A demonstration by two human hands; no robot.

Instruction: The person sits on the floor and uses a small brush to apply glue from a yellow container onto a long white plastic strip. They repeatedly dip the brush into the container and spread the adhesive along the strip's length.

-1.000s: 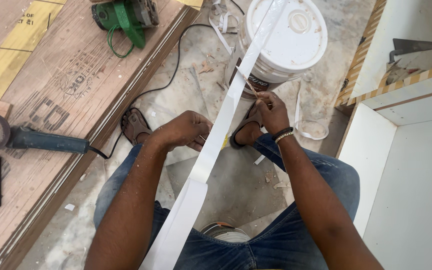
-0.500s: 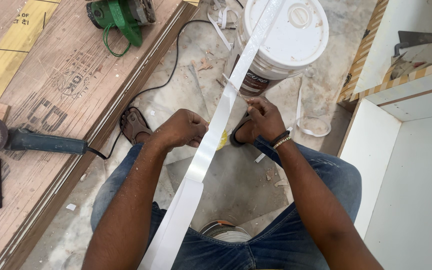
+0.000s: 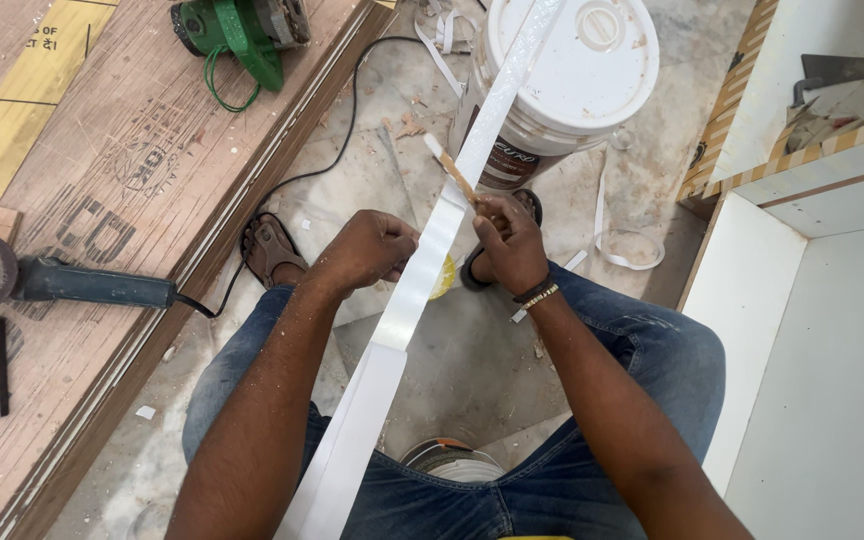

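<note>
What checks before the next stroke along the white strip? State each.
1. Left hand grips the white strip: ok.
2. Right hand holds the wooden stick against the strip: ok.
3. Strip's far end lies across the white bucket: ok.
4. Bucket lid shut: ok.
5. Glue on the stick tip: cannot tell.
6. Angle grinder cable runs on the floor beside the left sandal: not ok.

free: floor (image 3: 472,370) between knees | blocked: bucket (image 3: 572,80) ahead, cabinet (image 3: 822,350) right
</note>
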